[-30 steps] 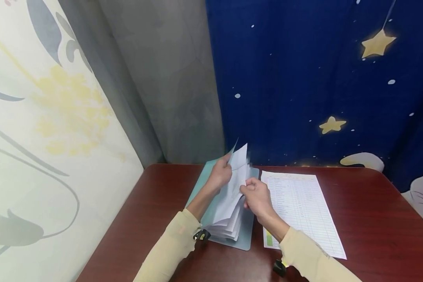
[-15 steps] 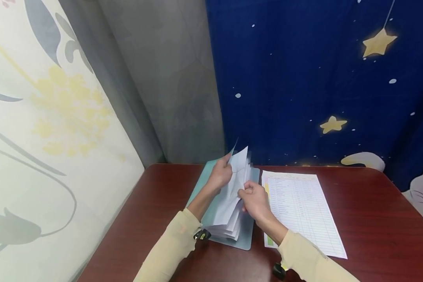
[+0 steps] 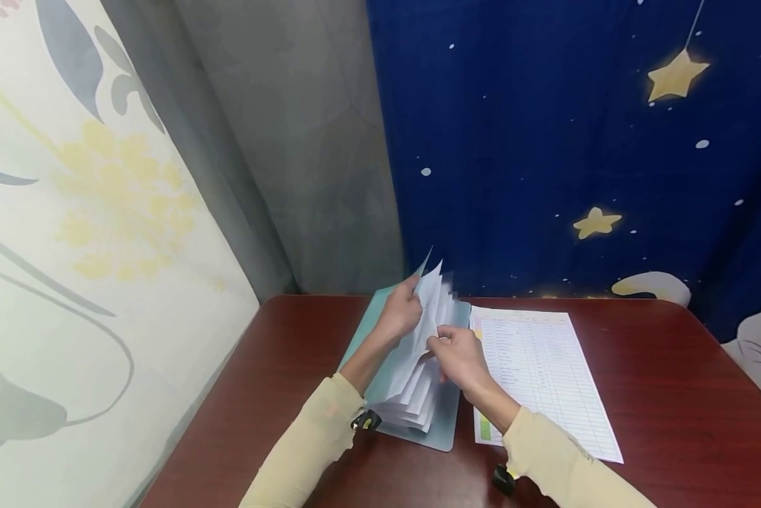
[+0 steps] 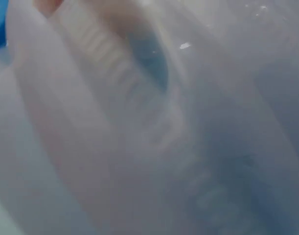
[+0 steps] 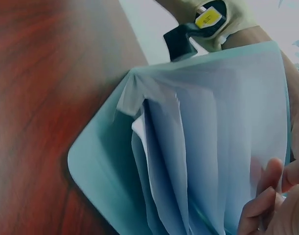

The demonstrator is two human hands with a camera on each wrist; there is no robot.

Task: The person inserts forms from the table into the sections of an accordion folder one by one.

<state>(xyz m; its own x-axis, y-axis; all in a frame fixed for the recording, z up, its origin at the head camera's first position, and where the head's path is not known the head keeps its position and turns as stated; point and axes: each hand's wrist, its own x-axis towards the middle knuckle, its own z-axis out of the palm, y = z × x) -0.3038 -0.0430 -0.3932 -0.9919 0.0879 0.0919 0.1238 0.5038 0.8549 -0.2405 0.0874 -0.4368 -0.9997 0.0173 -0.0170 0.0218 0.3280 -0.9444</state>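
A teal display folder [image 3: 446, 420] lies spread on the table, its white sheets in clear sleeves [image 3: 412, 388] fanned upward. My left hand [image 3: 399, 314] grips the raised front cover near its upper edge. With thumb and fingers, my right hand [image 3: 463, 358] pinches the edge of a sleeve midway down the fan. Right-hand fingers [image 5: 264, 200] show low at the right of the right wrist view, against the sleeves [image 5: 200, 147]. The left wrist view is blurred and filled by translucent sleeves [image 4: 115, 161], a fingertip [image 4: 47, 5] at its top left.
Right of the folder lies a printed table sheet [image 3: 548, 381], partly under the right forearm. The dark red wooden table [image 3: 291, 339] meets a patterned wall on the left. Grey and blue star curtains [image 3: 532, 155] hang behind its far edge.
My right hand has shifted slightly down and left along the sleeve edges, and the fan has parted a little more. The left hand keeps its grip on the cover.
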